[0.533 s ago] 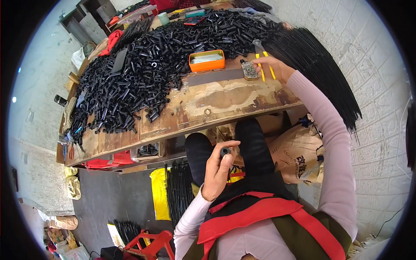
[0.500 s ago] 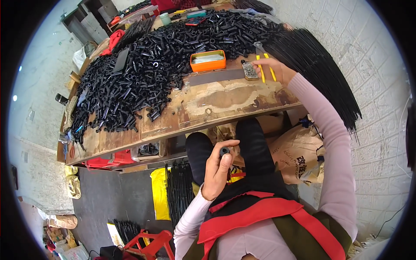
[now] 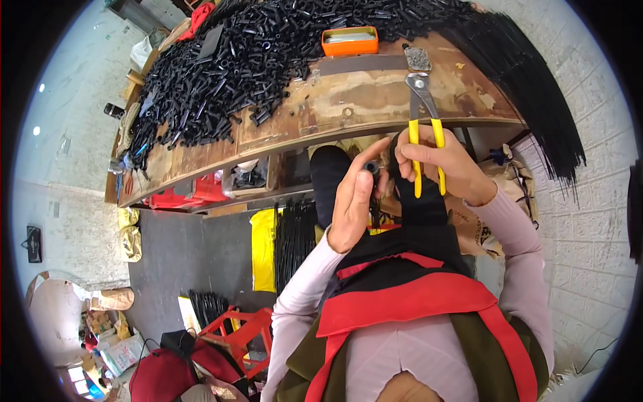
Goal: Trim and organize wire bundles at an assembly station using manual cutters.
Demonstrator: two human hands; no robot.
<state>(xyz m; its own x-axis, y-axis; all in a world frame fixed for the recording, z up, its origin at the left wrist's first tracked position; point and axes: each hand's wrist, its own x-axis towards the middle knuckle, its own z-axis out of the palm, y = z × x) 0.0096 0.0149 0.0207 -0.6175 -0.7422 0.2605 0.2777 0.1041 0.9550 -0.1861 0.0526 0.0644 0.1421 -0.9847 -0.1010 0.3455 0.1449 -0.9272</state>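
Yellow-handled pliers (image 3: 416, 149) are gripped in my right hand (image 3: 455, 164), above my lap near the table's front edge. Their metal head points away from me and the handles stand apart. To the left, my left hand (image 3: 353, 201) is closed around a short black tubular part (image 3: 371, 167), whose round open end faces up. Both hands are close together but apart, and the pliers do not touch the tube. Beyond the pliers' head, a small square tray (image 3: 417, 59) of tiny grey metal pieces sits on the wooden table (image 3: 375, 97).
A large heap of black tubular parts (image 3: 248, 74) covers the table's left and back. An orange box (image 3: 349, 47) holds thin metal rods behind a flat grey strip (image 3: 362, 65). Long black rods (image 3: 522, 80) hang over the right edge. A red stool (image 3: 244, 335) stands lower left.
My right hand has brought the pliers from beside the small tray toward my left hand. The view has tilted downward and shifted. The black tube stays in my left hand.
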